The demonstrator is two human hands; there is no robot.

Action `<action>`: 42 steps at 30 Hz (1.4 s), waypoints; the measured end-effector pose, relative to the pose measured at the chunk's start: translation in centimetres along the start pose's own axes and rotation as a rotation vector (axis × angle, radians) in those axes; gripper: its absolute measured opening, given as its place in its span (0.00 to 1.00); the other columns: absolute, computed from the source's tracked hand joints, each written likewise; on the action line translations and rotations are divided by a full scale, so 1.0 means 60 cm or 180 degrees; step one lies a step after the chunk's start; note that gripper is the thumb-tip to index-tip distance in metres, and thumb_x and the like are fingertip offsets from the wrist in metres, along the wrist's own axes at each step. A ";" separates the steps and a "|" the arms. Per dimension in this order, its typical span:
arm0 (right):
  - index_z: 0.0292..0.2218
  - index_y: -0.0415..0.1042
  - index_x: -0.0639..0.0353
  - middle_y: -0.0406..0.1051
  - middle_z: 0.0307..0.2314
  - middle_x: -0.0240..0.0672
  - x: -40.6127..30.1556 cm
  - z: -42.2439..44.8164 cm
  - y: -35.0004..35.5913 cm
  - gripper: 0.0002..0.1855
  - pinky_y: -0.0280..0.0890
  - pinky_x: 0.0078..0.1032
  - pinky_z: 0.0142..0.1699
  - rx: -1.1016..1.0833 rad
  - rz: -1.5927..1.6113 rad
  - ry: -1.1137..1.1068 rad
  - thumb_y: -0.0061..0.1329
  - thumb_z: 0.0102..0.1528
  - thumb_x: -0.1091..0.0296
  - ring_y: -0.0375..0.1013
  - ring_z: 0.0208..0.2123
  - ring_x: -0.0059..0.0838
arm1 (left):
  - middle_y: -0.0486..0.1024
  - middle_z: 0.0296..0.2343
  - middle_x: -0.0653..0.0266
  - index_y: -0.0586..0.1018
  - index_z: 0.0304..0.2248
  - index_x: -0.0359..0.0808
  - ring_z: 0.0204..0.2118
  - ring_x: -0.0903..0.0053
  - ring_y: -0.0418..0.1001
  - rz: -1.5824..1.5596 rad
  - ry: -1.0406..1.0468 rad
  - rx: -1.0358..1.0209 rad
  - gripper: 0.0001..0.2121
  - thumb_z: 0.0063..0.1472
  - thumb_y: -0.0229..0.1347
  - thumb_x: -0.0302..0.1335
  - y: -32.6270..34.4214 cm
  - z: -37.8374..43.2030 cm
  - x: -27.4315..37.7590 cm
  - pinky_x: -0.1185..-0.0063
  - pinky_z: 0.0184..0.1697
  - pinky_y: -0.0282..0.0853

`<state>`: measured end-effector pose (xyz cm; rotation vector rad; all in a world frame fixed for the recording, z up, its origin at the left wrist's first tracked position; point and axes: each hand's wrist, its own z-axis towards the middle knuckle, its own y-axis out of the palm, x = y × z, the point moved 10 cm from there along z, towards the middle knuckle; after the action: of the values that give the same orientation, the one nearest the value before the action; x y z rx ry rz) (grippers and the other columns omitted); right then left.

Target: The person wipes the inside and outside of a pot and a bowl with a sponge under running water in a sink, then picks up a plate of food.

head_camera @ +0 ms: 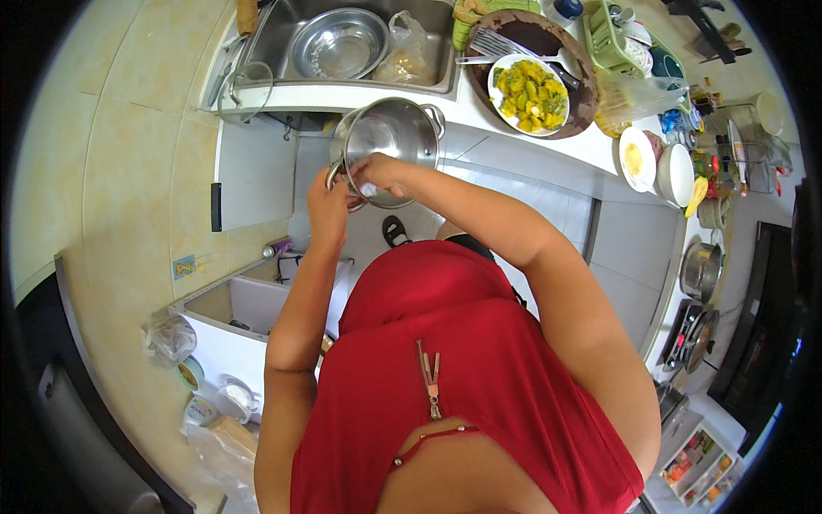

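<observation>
A stainless steel pot (392, 138) with loop handles is held tilted in front of the counter, its mouth facing up towards me. My left hand (330, 202) grips it at the near left, by the handle; the fingers are partly hidden. At the pot's near rim is my right hand (380, 175), its fingers inside the opening, with a small whitish thing just below them. Whether those fingers hold anything is not clear. A glass lid (245, 93) lies at the counter's left edge, beside the sink.
The sink (443, 48) holds a metal basin (340, 44) and a plastic bag (406, 54). To its right, a plate of cut yellow-green food (530, 95) rests on a round brown board (581, 115). A cabinet door (257, 177) stands open at left, above a white bin-like container (221, 334).
</observation>
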<state>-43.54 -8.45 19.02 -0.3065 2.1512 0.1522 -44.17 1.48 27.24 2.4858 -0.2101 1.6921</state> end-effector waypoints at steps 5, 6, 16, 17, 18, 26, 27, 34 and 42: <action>0.35 0.69 0.66 0.71 0.30 0.40 -0.056 0.060 -0.010 0.11 0.70 0.27 0.33 0.0100 0.3166 0.0184 0.44 0.48 0.84 0.72 0.31 0.33 | 0.65 0.18 0.70 0.67 0.23 0.36 0.18 0.84 0.63 0.0162 0.0065 -0.0082 0.03 0.48 0.43 0.18 -0.017 0.052 0.025 0.84 0.22 0.62; 0.35 0.69 0.66 0.70 0.31 0.40 -0.066 0.079 -0.035 0.10 0.70 0.27 0.35 0.0257 0.3344 0.0094 0.44 0.48 0.84 0.72 0.32 0.33 | 0.65 0.18 0.70 0.67 0.23 0.36 0.18 0.84 0.63 0.0128 0.0074 -0.0100 0.03 0.48 0.43 0.18 -0.018 0.063 0.028 0.85 0.22 0.62; 0.37 0.69 0.60 0.71 0.32 0.35 -0.079 0.159 -0.203 0.12 0.65 0.23 0.36 0.1564 0.3682 -0.0031 0.45 0.48 0.81 0.71 0.33 0.28 | 0.63 0.15 0.69 0.64 0.21 0.36 0.15 0.84 0.61 -0.0419 -0.0473 0.0074 0.04 0.45 0.43 0.16 -0.033 0.185 0.052 0.84 0.20 0.64; 0.37 0.70 0.60 0.71 0.31 0.35 -0.085 0.184 -0.215 0.12 0.65 0.23 0.37 0.1600 0.3358 -0.0223 0.44 0.48 0.81 0.71 0.33 0.28 | 0.62 0.15 0.69 0.64 0.21 0.36 0.15 0.84 0.61 -0.0398 -0.0547 0.0118 0.05 0.45 0.43 0.16 -0.030 0.196 0.060 0.83 0.19 0.63; 0.37 0.70 0.60 0.71 0.31 0.35 -0.079 0.217 -0.223 0.12 0.64 0.23 0.38 0.1653 0.3069 -0.0430 0.44 0.48 0.81 0.71 0.33 0.28 | 0.63 0.15 0.69 0.64 0.21 0.36 0.13 0.83 0.60 -0.0363 -0.0506 0.0064 0.04 0.45 0.44 0.17 -0.023 0.213 0.066 0.81 0.16 0.62; 0.38 0.72 0.58 0.65 0.43 0.41 -0.222 0.234 -0.117 0.17 0.62 0.32 0.50 0.0369 -0.2077 -0.2405 0.45 0.43 0.77 0.63 0.48 0.44 | 0.66 0.18 0.67 0.67 0.24 0.35 0.17 0.79 0.68 -0.0058 -0.0628 0.0213 0.05 0.44 0.44 0.18 -0.033 0.311 0.071 0.78 0.18 0.70; 0.39 0.72 0.57 0.65 0.43 0.40 -0.220 0.230 -0.119 0.17 0.61 0.32 0.50 0.0200 -0.2458 -0.2396 0.45 0.43 0.76 0.62 0.48 0.44 | 0.66 0.19 0.67 0.68 0.25 0.35 0.18 0.79 0.69 -0.0072 -0.0683 0.0242 0.06 0.44 0.44 0.18 -0.036 0.321 0.072 0.78 0.19 0.71; 0.40 0.70 0.54 0.65 0.44 0.33 -0.232 0.254 -0.206 0.16 0.62 0.29 0.47 0.0409 -0.4236 -0.2738 0.40 0.49 0.71 0.65 0.45 0.34 | 0.67 0.18 0.67 0.69 0.26 0.35 0.18 0.80 0.69 0.0243 -0.0868 0.0025 0.05 0.48 0.44 0.20 -0.045 0.393 0.073 0.79 0.20 0.70; 0.38 0.70 0.63 0.68 0.39 0.40 -0.179 0.311 -0.221 0.15 0.67 0.31 0.40 -0.0126 -0.4711 -0.0914 0.41 0.48 0.71 0.71 0.38 0.36 | 0.68 0.18 0.66 0.70 0.24 0.32 0.18 0.82 0.67 0.0270 -0.0394 0.0569 0.05 0.52 0.42 0.20 -0.093 0.445 0.048 0.81 0.20 0.64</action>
<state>-19.25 -15.27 17.49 -1.6489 1.1961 -0.5685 -17.71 1.97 20.04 2.7527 -0.1862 1.6567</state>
